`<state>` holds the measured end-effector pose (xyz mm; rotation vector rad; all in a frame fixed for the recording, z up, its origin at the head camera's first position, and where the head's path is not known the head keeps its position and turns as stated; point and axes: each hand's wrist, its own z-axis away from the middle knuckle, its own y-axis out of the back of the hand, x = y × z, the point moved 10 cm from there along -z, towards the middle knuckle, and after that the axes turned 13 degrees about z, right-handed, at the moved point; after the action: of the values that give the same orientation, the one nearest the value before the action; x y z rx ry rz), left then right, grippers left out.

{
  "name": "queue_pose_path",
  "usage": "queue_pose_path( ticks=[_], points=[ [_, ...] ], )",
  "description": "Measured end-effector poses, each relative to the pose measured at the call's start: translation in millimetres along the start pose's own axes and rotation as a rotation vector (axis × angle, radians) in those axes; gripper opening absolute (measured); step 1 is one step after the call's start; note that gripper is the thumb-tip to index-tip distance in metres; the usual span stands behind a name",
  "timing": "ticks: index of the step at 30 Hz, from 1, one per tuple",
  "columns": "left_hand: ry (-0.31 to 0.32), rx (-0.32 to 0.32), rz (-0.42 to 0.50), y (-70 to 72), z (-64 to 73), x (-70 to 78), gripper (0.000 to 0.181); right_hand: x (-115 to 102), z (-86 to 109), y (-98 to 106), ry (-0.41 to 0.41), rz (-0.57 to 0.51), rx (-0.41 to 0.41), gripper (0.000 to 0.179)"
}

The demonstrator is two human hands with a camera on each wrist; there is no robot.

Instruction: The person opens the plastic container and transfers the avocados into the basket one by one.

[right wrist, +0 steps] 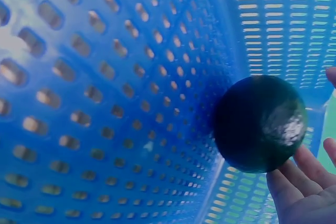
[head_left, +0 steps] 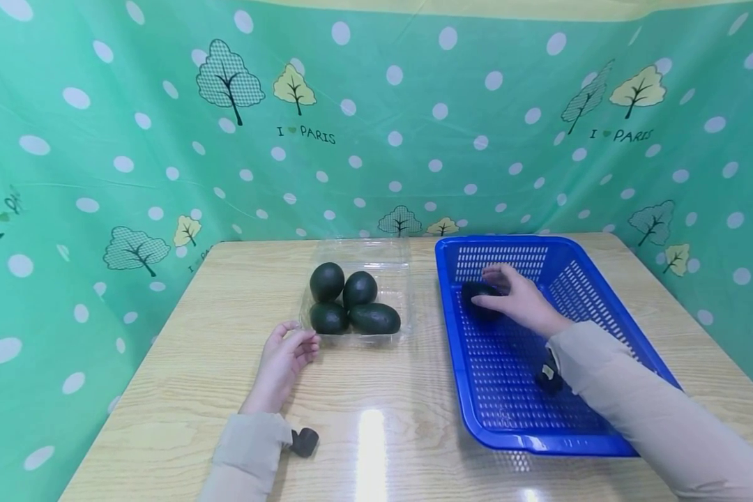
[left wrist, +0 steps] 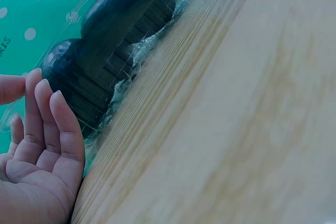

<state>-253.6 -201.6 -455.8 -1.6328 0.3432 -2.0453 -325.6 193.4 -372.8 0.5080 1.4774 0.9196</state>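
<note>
Right fingers (right wrist: 302, 178): they are curving about the lone avocado (head_left: 469, 291), some meeting its side while one digit is standing apart; from where I'm watching, I'm not managing to tell whether they are truly gripping it.
Left fingers (left wrist: 65, 127): they are lying loose, three of them side by side, and the left hand (head_left: 282, 359) is resting right at the near left corner of the clear box (head_left: 392, 282).
Blue basket (head_left: 457, 348): it is standing on the right of the table (head_left: 351, 376) and holding that one avocado low in its far left corner, the right hand (head_left: 521, 303) lying over it.
Clear box: it is sitting to the basket's left, its lid (head_left: 360, 249) lying open at the back, and is holding four avocados (head_left: 376, 318), two behind and two in front, all bunching together.
Four boxed avocados: no fingers are closing round them, so I'm judging that part done.
Fifth avocado: it is sitting well apart from the others, so I'm judging its handling unfinished; the lid isn't covering the box yet either.
</note>
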Motion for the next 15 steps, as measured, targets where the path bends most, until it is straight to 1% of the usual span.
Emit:
queue_pose_path(
  ticks=[11,15],
  points=[
    [0.006,-0.003,0.013,-1.5,1.2,0.4,0.025,-14,1.5,11,0.021,-0.058,0.041,0.074],
    [0.009,-0.010,0.016,-2.0,1.1,0.4,0.025,-20,1.8,14,0.036,-0.084,0.041,0.073]
  ],
)
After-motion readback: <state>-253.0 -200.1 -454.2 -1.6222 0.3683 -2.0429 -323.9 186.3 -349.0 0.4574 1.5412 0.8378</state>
